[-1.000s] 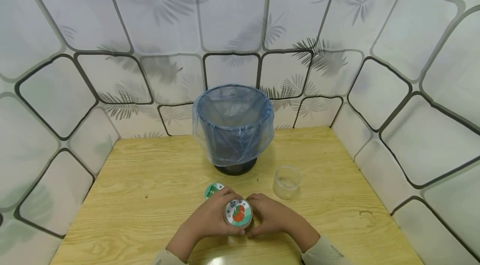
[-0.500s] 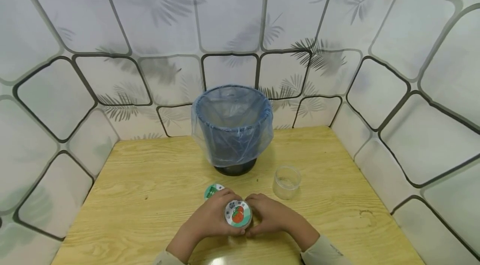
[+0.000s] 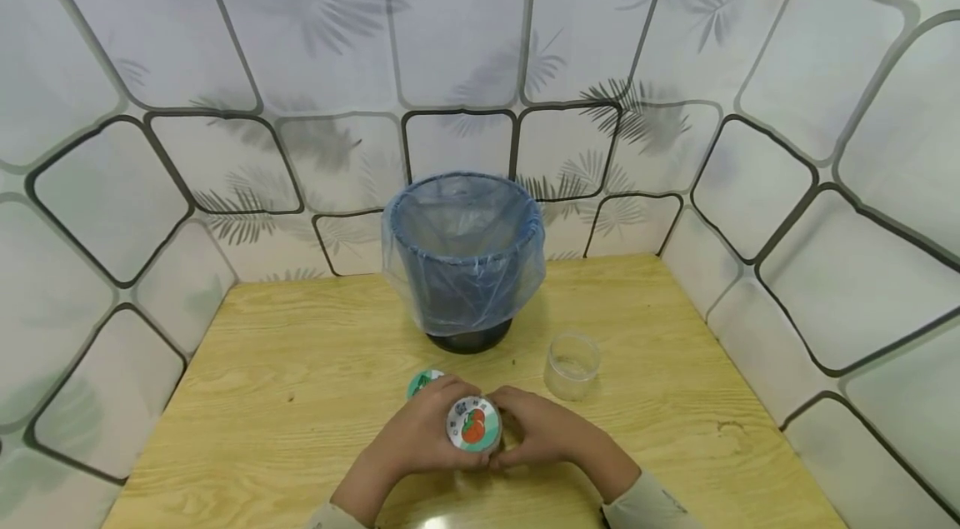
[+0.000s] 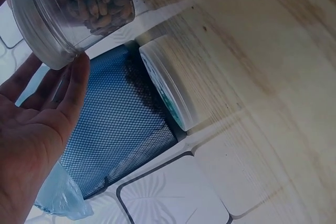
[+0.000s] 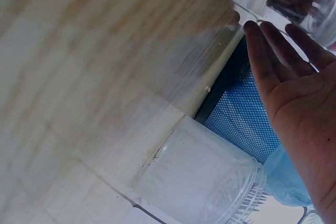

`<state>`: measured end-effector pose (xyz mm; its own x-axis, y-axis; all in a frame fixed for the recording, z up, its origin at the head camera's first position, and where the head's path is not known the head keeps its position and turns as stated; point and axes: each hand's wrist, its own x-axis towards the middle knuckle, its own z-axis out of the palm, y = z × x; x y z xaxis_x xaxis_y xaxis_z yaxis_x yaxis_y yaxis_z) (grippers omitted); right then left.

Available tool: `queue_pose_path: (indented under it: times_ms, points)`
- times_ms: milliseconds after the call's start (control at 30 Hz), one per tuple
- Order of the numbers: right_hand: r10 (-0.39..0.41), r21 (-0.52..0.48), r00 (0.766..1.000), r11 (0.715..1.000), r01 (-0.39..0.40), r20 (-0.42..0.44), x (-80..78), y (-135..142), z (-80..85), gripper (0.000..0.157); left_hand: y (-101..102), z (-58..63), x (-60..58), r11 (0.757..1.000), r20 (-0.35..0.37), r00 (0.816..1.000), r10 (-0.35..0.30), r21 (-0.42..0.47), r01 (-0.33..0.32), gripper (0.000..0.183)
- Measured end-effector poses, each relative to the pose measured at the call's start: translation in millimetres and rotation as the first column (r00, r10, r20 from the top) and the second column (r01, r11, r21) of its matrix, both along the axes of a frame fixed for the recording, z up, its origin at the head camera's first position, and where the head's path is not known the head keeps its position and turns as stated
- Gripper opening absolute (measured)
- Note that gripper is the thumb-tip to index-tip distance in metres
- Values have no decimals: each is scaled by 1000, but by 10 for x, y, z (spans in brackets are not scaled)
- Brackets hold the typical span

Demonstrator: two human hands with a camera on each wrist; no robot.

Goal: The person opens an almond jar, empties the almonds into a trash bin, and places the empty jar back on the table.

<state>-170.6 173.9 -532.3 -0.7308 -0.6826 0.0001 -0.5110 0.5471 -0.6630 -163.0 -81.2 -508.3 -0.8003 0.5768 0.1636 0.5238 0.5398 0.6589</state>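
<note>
Head view: two hands at near edge of wooden worktop [image 3: 300,362]. Left hand [image 3: 423,429] and right hand [image 3: 543,429] curl around one lidded jar [image 3: 474,424], grip closed on it. One loose lid [image 3: 420,382] beside left hand. One empty clear cup [image 3: 572,362]. One bagged bin [image 3: 463,254] behind.

Left wrist view: jar [image 4: 73,9] holds nuts, fingers [image 4: 71,90] touching it.

Right wrist view: palm [image 5: 299,114] facing blurred jar.

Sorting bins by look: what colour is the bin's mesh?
Blue mesh bin under a clear liner; the left wrist view shows it best.
</note>
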Motion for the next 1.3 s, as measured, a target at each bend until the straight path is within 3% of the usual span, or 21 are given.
queue_pose_path:
  times_ms: [300,433,600,1000,1300]
  points:
    - [-24,-219,993,975,48,115,-12,-23,19,77,10,39,-16,983,10,1000,-14,183,12,62]
    - [-35,-266,993,962,65,117,-10,-31,46,79,17,41,-27,975,-33,999,-25,221,31,60]
    - [-66,-301,995,950,84,72,-12,-30,32,77,23,43,-37,968,-69,997,-32,245,48,64]
    - [-118,-315,990,945,90,-71,1,-16,30,75,39,76,-29,954,-25,998,-52,293,57,68]
    - [-165,-299,972,948,110,-165,19,-40,47,74,46,60,-44,959,-45,999,-11,281,23,65]
